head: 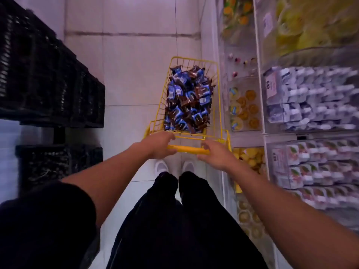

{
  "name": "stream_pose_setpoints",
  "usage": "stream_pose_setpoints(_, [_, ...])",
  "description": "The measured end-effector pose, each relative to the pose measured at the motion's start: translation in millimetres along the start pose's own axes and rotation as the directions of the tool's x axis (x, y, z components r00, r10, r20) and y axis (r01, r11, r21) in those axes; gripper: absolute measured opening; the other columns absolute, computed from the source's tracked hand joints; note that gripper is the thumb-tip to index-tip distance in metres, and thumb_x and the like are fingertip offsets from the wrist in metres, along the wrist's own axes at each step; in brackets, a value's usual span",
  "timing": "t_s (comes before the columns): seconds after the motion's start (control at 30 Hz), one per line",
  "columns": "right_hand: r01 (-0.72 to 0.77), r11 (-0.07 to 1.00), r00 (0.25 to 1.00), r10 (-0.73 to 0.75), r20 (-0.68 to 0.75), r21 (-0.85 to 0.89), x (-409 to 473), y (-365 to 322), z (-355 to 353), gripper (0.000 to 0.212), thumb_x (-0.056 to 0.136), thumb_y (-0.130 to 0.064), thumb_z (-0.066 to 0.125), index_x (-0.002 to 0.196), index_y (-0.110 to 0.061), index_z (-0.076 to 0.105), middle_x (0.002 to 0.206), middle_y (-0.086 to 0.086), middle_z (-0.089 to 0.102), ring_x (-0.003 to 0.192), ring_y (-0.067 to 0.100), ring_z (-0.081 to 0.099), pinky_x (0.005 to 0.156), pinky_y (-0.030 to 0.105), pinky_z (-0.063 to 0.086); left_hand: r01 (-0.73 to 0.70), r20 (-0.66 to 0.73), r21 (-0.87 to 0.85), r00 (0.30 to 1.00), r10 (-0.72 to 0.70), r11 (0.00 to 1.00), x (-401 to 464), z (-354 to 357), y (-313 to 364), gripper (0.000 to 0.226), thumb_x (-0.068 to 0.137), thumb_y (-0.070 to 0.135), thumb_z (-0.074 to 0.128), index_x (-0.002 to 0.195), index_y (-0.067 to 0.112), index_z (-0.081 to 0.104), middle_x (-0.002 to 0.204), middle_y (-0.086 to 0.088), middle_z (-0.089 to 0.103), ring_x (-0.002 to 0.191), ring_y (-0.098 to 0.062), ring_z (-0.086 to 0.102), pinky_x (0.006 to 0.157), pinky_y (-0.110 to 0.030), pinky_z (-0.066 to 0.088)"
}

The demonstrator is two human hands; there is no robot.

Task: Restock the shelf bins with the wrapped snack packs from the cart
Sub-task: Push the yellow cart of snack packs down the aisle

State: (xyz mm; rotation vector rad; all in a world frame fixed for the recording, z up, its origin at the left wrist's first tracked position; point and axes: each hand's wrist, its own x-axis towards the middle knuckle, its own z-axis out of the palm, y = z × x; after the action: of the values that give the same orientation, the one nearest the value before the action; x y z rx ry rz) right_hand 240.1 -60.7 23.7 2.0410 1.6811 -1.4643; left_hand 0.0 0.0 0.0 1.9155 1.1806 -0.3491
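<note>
We grip cart handle (188, 149): left hand (160, 147) and right hand (213, 155) both wrapped round it. Snack packs (187, 101) fill cart (218, 105), far of hands. Shelf bins (310, 98) right. Judgement: restocking not begun; all packs left.

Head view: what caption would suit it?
Both hands, left hand and right hand, grip a yellow cart of snack packs beside shelf bins.

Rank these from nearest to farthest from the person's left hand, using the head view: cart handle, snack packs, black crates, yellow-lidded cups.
1. Cart handle: gripped by the left hand.
2. Snack packs: just ahead, piled in the cart.
3. Black crates and yellow-lidded cups: crates stacked far left, cups in a shelf bin right; too close to call.
</note>
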Motion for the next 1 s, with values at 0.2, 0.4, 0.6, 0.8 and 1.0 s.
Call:
stream_pose_setpoints(0.2, [0.066,0.919,0.989,-0.113,-0.1,-0.388,31.6,21.0,17.9,0.025,0.087,-0.043,0.07,0.104,-0.028,0.06,0.096,0.0,0.058,0.102,0.027,0.057,0.072,0.036,0.042,0.001,0.254,0.187,0.966,-0.049,0.982,29.7,20.4,-34.8,0.041,0.099,0.053,0.042,0.111,0.018,0.06,0.105,-0.008,0.059,0.095,-0.027,0.058,0.085,-0.042,0.048])
stream_pose_setpoints(0.4, [0.217,0.871,0.976,-0.182,0.121,-0.44,51.9,56.4,15.9,0.036,0.098,-0.061,0.035,0.115,-0.032,0.048,0.102,0.003,0.065,0.094,0.029,0.062,0.07,0.041,0.049,-0.109,0.135,0.356,0.989,0.065,0.928,33.3,31.6,-57.4,0.05,0.094,0.069,0.023,0.095,0.026,0.049,0.07,0.006,0.05,0.063,-0.019,0.048,0.062,-0.036,0.043])
stream_pose_setpoints(0.6, [0.321,0.836,0.933,-0.361,-0.005,-0.445,80.7,42.4,8.0,0.026,0.098,-0.062,0.032,0.093,-0.038,0.038,0.088,-0.001,0.067,0.078,0.028,0.064,0.06,0.034,0.029,-0.123,0.006,0.389,0.991,0.131,0.913,52.1,5.9,-82.6,0.06,0.087,0.075,0.011,0.087,0.027,0.046,0.065,0.007,0.049,0.058,-0.017,0.045,0.057,-0.035,0.031])
stream_pose_setpoints(0.8, [0.398,0.699,0.856,-0.515,-0.032,-0.595,150.0,12.9,-45.1,0.048,0.097,-0.064,0.024,0.098,-0.023,0.05,0.083,-0.002,0.066,0.072,0.027,0.064,0.053,0.032,0.029,-0.081,-0.182,0.426,0.968,0.173,0.901,94.5,-44.5,-104.7,0.064,0.083,0.078,0.005,0.083,0.029,0.045,0.058,0.011,0.039,0.053,-0.014,0.04,0.049,-0.032,0.023])
stream_pose_setpoints(1.0, [0.442,0.625,0.806,-0.591,-0.021,-0.644,241.8,-30.4,-119.2,0.05,0.096,-0.066,0.017,0.092,-0.027,0.047,0.086,-0.001,0.064,0.075,0.028,0.062,0.056,0.034,0.037,0.058,-0.35,0.421,0.931,0.103,0.905,150.6,-104.9,-124.2,0.058,0.092,0.071,0.009,0.079,0.03,0.048,0.064,0.006,0.05,0.058,-0.017,0.051,0.05,-0.03,0.031])
